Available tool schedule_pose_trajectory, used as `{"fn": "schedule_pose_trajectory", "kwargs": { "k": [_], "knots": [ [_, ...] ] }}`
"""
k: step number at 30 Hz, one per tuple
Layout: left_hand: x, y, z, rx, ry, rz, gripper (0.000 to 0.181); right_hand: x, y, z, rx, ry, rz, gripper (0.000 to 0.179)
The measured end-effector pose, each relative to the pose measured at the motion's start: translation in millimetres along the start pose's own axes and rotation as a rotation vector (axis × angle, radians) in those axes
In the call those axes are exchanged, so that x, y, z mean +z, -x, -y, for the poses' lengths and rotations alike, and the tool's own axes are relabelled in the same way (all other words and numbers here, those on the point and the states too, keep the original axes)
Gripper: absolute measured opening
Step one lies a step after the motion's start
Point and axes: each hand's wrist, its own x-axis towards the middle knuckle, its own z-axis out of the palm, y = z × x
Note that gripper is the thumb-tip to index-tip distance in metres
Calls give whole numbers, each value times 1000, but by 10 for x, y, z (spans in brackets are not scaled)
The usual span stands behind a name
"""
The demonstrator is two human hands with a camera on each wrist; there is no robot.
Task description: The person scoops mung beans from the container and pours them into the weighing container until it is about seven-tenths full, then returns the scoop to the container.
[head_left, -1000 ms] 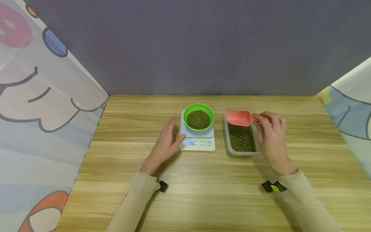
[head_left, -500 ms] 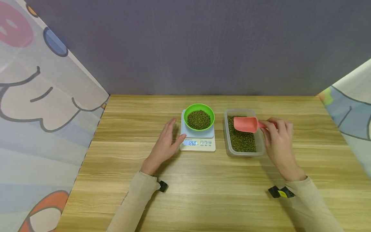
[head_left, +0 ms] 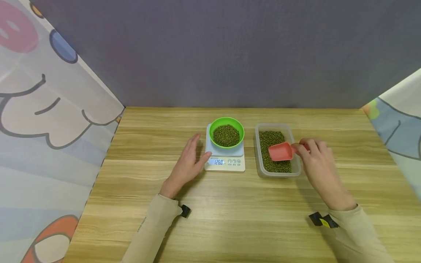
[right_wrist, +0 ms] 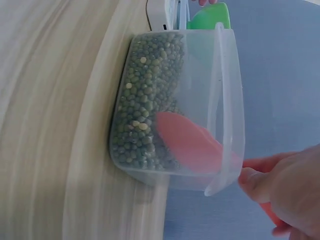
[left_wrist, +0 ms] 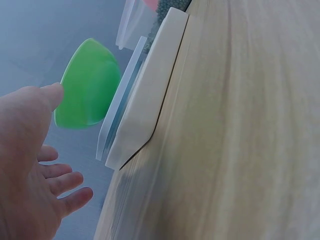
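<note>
My right hand pinches the handle of a coral-pink scoop. The scoop's bowl is inside a clear plastic container of mung beans; in the right wrist view its tip meets the bean surface. To the left, a green bowl part-filled with mung beans stands on a white kitchen scale whose display reads 126.0. My left hand lies beside the scale with fingers extended, thumb near the display, holding nothing. In the left wrist view its fingers are spread below the bowl.
A wood-grain table carries everything. A dark grey panel rises along its back edge. Cartoon-printed sheets hang at both sides. A narrow gap separates scale and container.
The right hand has drawn the scoop from over the container's back edge toward me and down into it, also slightly rightward. The left hand, bowl and scale reading stay the same.
</note>
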Motion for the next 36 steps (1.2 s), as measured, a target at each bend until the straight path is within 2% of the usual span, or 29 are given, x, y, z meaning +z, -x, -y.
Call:
{"fn": "schedule_pose_trajectory", "kwargs": {
  "k": [4, 13, 19, 26, 36],
  "knots": [
    [3, -1, -1, 0, 1, 3, 82, -20, -11, 12, -10, -12, 50, 34],
    [7, -5, 0, 5, 4, 0, 81, -21, -33, 36, -10, -39, 87, 34],
    [6, -7, -2, 2, -4, 2, 81, 15, -59, 54, -14, -62, 70, 34],
    [2, -4, -19, -1, 8, 0, 80, 70, -98, 102, -14, -116, 48, 26],
    [6, -5, -12, -1, 11, 0, 81, 89, -66, 82, -4, -144, 70, 27]
  ]
}}
